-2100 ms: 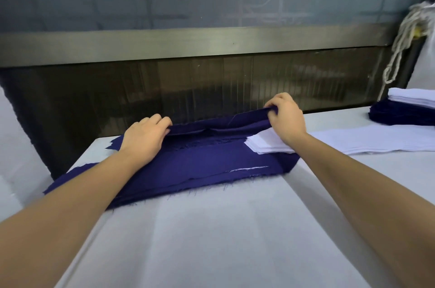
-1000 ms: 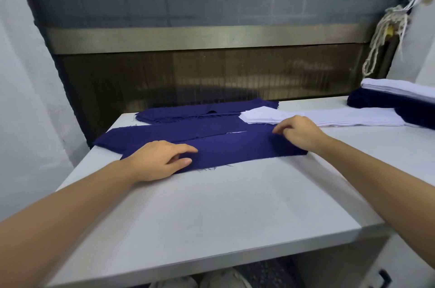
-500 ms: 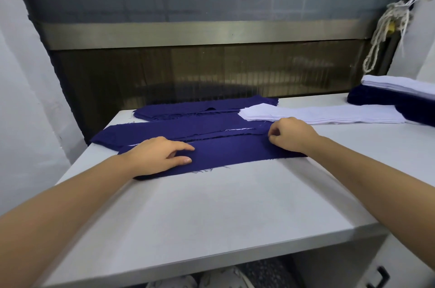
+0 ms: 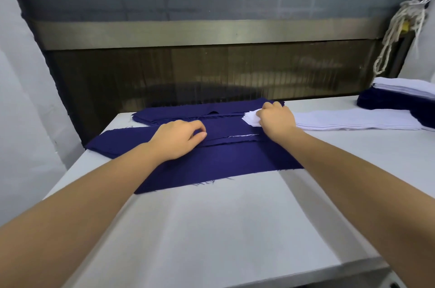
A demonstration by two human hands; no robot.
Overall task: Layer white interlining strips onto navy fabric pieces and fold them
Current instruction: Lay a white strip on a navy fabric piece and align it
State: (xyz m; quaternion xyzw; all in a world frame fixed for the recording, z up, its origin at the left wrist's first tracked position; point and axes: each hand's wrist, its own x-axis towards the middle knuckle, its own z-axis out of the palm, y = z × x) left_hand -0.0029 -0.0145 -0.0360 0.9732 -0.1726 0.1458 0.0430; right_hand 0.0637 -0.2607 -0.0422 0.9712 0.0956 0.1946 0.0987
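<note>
A navy fabric piece (image 4: 226,160) lies flat across the white table (image 4: 211,228), nearest me. Behind it a second navy layer (image 4: 122,140) stretches left, and a navy stack (image 4: 188,111) sits at the back edge. My left hand (image 4: 177,140) rests on the navy layers with its fingers curled, fingertips at the edge of the middle layer. My right hand (image 4: 276,118) pinches the left end of the white interlining strips (image 4: 353,120), which stretch out to the right. A thin white edge (image 4: 242,135) shows between the navy layers.
At the far right stands a pile of navy pieces topped with white strips (image 4: 400,96). A dark machine opening (image 4: 211,73) with a metal bar (image 4: 202,30) runs behind the table. White cords (image 4: 397,28) hang at the upper right. The table's front edge is close to me.
My right hand has moved back from the front navy piece to the end of the white strips and taken hold there. My left hand has slid a little backward and curled its fingers.
</note>
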